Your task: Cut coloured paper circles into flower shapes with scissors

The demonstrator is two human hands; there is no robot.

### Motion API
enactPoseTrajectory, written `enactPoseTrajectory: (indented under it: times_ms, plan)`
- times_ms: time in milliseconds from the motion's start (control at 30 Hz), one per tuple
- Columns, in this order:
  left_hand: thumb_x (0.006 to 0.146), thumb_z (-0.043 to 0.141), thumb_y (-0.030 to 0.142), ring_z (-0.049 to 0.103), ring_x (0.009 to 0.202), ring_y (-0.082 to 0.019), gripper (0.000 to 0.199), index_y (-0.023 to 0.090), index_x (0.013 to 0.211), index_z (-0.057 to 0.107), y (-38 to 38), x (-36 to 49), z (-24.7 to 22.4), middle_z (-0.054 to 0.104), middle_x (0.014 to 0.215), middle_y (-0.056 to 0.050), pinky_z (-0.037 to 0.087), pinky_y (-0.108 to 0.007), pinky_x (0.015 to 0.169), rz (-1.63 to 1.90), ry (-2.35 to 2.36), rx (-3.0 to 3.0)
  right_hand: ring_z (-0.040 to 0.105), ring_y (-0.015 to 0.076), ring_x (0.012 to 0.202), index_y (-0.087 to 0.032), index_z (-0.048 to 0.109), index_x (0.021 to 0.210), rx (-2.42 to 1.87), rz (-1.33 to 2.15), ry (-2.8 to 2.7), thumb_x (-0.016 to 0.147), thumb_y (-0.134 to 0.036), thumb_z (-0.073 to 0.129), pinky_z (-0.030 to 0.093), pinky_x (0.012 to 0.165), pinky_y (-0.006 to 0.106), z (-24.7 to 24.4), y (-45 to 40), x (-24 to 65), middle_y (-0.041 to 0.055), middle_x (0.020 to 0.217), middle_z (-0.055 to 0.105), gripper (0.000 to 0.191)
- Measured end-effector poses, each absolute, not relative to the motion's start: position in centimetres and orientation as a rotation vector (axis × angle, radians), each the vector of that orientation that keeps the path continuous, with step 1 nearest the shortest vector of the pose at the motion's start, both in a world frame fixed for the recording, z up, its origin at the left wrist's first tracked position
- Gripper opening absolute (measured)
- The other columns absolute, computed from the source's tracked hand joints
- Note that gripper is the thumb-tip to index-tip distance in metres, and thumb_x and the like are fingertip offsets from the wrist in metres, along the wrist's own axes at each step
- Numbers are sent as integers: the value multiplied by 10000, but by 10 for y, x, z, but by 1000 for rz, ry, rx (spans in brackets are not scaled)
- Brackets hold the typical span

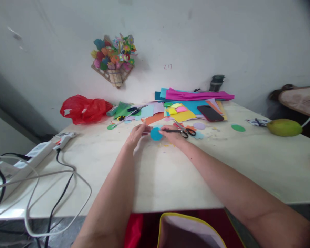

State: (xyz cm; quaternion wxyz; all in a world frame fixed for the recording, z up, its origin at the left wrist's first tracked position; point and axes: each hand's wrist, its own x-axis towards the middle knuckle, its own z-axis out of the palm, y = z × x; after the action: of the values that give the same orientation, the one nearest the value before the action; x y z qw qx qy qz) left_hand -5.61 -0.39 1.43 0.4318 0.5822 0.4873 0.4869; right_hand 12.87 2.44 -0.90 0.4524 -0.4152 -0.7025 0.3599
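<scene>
A round blue paper disc is between my two hands, just above the white tabletop. My right hand pinches its right edge between thumb and fingertips. A slim dark stick-like tool lies across that hand; I cannot tell whether it is gripped. My left hand is at the disc's left side with fingers apart, and whether it touches the disc is unclear. Right beside my right hand lie scissors with black handles. A pale blue scalloped paper piece and a lilac paper oval are near them.
Coloured paper sheets, a phone and more scissors lie at the back. A red plastic bag sits back left. Power strips with loose cables occupy the left; a green oval fruit lies right.
</scene>
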Motion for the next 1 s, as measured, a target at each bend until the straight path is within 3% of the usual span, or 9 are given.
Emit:
enactPoseTrajectory:
  times_ms: [67, 167, 233, 600, 800, 1000]
  plan:
    - [699, 541, 638, 632, 762, -221, 537, 129, 851, 621, -3, -55, 12, 676, 845, -120, 483, -372, 740, 1173, 1185, 1360, 538, 132, 614, -191, 609, 684, -1024, 958, -1645, 696, -290, 599, 433, 582, 251, -6, 23, 128, -10, 639, 597, 101]
    - [575, 744, 481, 598, 621, -157, 416, 144, 778, 611, -3, -51, 7, 645, 688, -45, 475, -295, 646, 1098, 1134, 1396, 534, 124, 569, -188, 600, 683, -1047, 1000, -1569, 690, -281, 603, 439, 555, 249, -4, 20, 127, -11, 604, 583, 93]
    - [549, 769, 440, 575, 565, -137, 376, 147, 713, 600, -2, -49, 5, 624, 627, -24, 463, -275, 608, 1098, 1126, 1410, 527, 118, 542, -188, 596, 679, -1051, 1005, -1565, 690, -274, 598, 441, 529, 243, -2, 19, 127, -13, 582, 575, 87]
    - [543, 772, 382, 588, 602, -141, 330, 151, 697, 595, -1, -46, 1, 617, 633, -4, 467, -283, 637, 1132, 1089, 1298, 587, 155, 622, -198, 606, 663, -1088, 1058, -1610, 695, -273, 572, 474, 575, 279, -1, 14, 127, 3, 619, 608, 89]
    - [586, 745, 367, 604, 628, -141, 301, 159, 743, 597, -1, -49, 0, 639, 691, -9, 471, -283, 656, 1144, 1064, 1270, 549, 128, 557, -199, 609, 643, -1021, 1026, -1652, 696, -289, 574, 456, 550, 253, -7, 17, 127, -10, 577, 602, 110]
    - [538, 760, 265, 628, 727, -166, 383, 155, 883, 636, -3, -51, 2, 673, 836, -34, 479, -317, 750, 1071, 970, 1304, 535, 119, 530, -201, 605, 640, -1043, 1000, -1642, 707, -309, 568, 437, 521, 235, -6, 16, 128, -13, 557, 611, 132]
